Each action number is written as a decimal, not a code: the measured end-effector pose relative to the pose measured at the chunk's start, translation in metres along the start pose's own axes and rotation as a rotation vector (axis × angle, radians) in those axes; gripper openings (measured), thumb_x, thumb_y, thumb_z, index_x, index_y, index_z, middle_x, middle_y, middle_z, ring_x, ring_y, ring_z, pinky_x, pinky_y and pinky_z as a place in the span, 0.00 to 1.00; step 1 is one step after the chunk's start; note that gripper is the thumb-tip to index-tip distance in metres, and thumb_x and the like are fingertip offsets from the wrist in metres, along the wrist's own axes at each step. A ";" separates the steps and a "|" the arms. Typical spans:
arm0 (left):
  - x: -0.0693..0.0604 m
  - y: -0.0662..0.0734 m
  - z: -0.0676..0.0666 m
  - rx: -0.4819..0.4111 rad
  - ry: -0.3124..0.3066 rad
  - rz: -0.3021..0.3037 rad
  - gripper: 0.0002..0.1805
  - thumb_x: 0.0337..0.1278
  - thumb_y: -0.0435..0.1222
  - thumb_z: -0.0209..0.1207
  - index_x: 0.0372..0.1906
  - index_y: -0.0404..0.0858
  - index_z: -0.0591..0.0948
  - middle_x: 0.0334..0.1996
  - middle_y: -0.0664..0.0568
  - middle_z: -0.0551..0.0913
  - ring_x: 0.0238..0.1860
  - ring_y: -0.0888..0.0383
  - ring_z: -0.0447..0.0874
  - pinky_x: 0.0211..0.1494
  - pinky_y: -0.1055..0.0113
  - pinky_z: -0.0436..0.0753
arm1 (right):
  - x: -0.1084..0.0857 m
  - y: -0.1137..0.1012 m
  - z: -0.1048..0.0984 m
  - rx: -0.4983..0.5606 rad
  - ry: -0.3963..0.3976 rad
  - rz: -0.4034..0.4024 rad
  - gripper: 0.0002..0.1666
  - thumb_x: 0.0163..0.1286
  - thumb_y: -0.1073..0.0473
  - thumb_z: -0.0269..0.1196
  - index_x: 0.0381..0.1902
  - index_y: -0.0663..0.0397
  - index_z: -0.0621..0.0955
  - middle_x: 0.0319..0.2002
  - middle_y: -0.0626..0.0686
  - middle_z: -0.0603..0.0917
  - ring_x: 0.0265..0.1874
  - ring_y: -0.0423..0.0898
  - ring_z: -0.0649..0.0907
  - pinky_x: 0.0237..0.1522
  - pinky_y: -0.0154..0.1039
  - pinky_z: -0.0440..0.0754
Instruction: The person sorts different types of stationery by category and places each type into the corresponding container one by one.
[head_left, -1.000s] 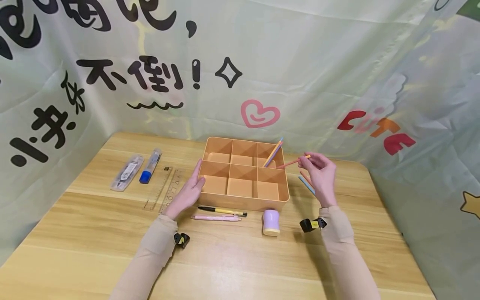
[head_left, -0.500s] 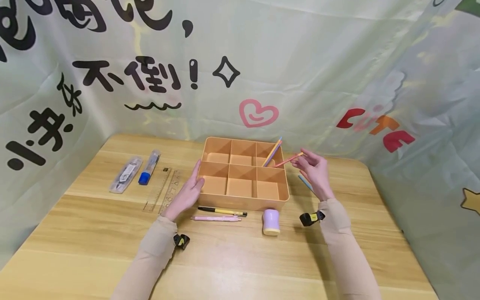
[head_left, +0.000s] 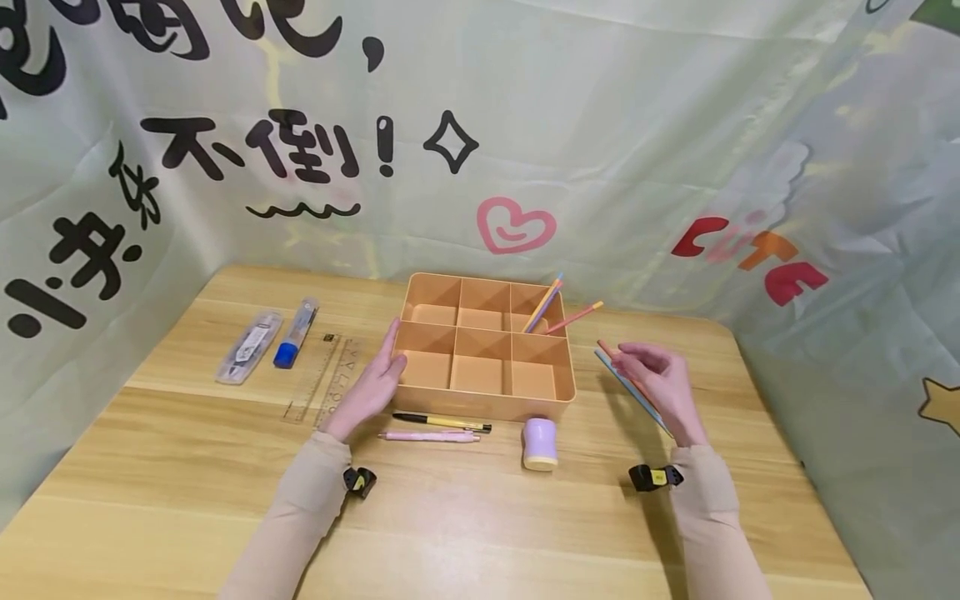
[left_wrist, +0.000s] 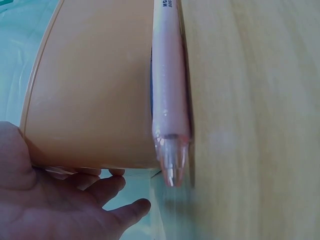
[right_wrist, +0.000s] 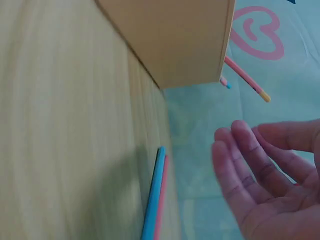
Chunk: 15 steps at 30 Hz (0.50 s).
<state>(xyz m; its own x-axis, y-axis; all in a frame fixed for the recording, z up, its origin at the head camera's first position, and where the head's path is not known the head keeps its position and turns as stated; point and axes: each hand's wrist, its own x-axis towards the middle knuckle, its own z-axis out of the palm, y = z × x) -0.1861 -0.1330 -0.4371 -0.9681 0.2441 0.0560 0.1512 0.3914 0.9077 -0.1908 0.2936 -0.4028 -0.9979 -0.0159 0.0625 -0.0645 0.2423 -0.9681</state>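
An orange box (head_left: 483, 406) with several compartments stands at the table's middle. My left hand (head_left: 369, 392) rests against its left side, fingers fairly straight along the wall and thumb near the rim. Yellow and purple pencils (head_left: 543, 307) lean in the back right compartment, along with a red pencil (head_left: 576, 317) whose yellow end sticks out over the right rim. My right hand (head_left: 660, 383) hovers over a blue pencil (head_left: 628, 387) and a second red pencil (right_wrist: 161, 195) lying right of the box. In the right wrist view its fingers are loosely bent, holding nothing, apart from both pencils.
Before the box lie a yellow-black pen (head_left: 442, 422), a pink pen (head_left: 429, 436) and a purple cylinder with a cream end (head_left: 540, 444). Leftward are a clear ruler (head_left: 311, 379), a blue-capped tube (head_left: 296, 333) and a clear case (head_left: 249, 348). A printed curtain (head_left: 637, 125) hangs behind.
My right hand has let go of the red pencil, which now leans in the back right compartment, and has moved right and toward me over the pencils on the table. The left hand stays put.
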 end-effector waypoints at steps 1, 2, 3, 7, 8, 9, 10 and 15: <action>0.000 0.000 0.000 0.001 0.000 -0.005 0.37 0.77 0.31 0.35 0.81 0.37 0.32 0.81 0.37 0.33 0.81 0.34 0.36 0.83 0.41 0.39 | -0.003 0.000 -0.001 -0.068 0.006 0.000 0.17 0.73 0.61 0.63 0.54 0.66 0.81 0.37 0.37 0.90 0.36 0.30 0.87 0.43 0.26 0.86; 0.000 0.000 -0.001 0.002 -0.001 -0.011 0.37 0.77 0.31 0.35 0.81 0.37 0.32 0.82 0.37 0.33 0.81 0.34 0.36 0.84 0.42 0.39 | -0.005 0.000 -0.002 -0.145 0.012 -0.004 0.18 0.73 0.60 0.63 0.55 0.67 0.81 0.39 0.39 0.90 0.35 0.28 0.86 0.41 0.24 0.84; 0.000 -0.001 -0.001 0.001 -0.006 -0.023 0.37 0.77 0.31 0.34 0.81 0.38 0.31 0.82 0.39 0.32 0.82 0.36 0.36 0.84 0.42 0.39 | -0.008 0.000 -0.003 -0.228 0.017 -0.011 0.20 0.73 0.59 0.63 0.56 0.68 0.81 0.40 0.42 0.90 0.35 0.27 0.84 0.39 0.23 0.83; 0.001 -0.002 -0.003 0.014 -0.007 -0.039 0.36 0.78 0.30 0.35 0.81 0.37 0.32 0.82 0.40 0.32 0.82 0.38 0.34 0.84 0.43 0.38 | -0.014 0.000 -0.007 -0.490 0.021 -0.066 0.19 0.72 0.61 0.63 0.55 0.70 0.82 0.44 0.62 0.89 0.35 0.26 0.80 0.38 0.21 0.78; 0.001 -0.002 -0.003 0.014 -0.007 -0.037 0.36 0.78 0.29 0.34 0.81 0.36 0.32 0.82 0.39 0.32 0.82 0.38 0.34 0.84 0.43 0.38 | -0.015 0.001 -0.008 -0.541 0.011 -0.074 0.18 0.71 0.62 0.64 0.54 0.70 0.83 0.43 0.65 0.88 0.35 0.28 0.80 0.37 0.22 0.78; 0.001 -0.002 -0.003 0.012 -0.008 -0.034 0.36 0.78 0.29 0.34 0.81 0.36 0.32 0.82 0.38 0.32 0.82 0.38 0.33 0.84 0.43 0.37 | -0.016 0.002 -0.009 -0.581 -0.004 -0.075 0.18 0.70 0.63 0.64 0.52 0.71 0.83 0.42 0.66 0.88 0.34 0.31 0.80 0.36 0.23 0.78; 0.001 -0.002 -0.003 0.014 -0.009 -0.032 0.36 0.78 0.29 0.34 0.81 0.35 0.32 0.82 0.38 0.32 0.82 0.37 0.33 0.84 0.42 0.37 | -0.017 0.002 -0.010 -0.613 -0.021 -0.069 0.17 0.69 0.63 0.65 0.51 0.71 0.83 0.40 0.66 0.88 0.33 0.33 0.80 0.34 0.25 0.78; 0.000 0.000 -0.002 0.010 -0.018 -0.035 0.36 0.79 0.30 0.34 0.81 0.36 0.32 0.82 0.38 0.31 0.82 0.36 0.35 0.84 0.43 0.38 | -0.024 0.007 -0.017 -0.704 -0.092 0.029 0.15 0.68 0.62 0.67 0.47 0.70 0.82 0.35 0.62 0.86 0.31 0.43 0.79 0.29 0.33 0.75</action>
<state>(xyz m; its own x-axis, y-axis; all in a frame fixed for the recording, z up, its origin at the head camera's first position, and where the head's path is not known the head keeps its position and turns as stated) -0.1867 -0.1349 -0.4367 -0.9693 0.2454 0.0165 0.1189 0.4091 0.9047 -0.1675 0.3119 -0.4072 -0.9972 -0.0743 -0.0118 -0.0537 0.8127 -0.5803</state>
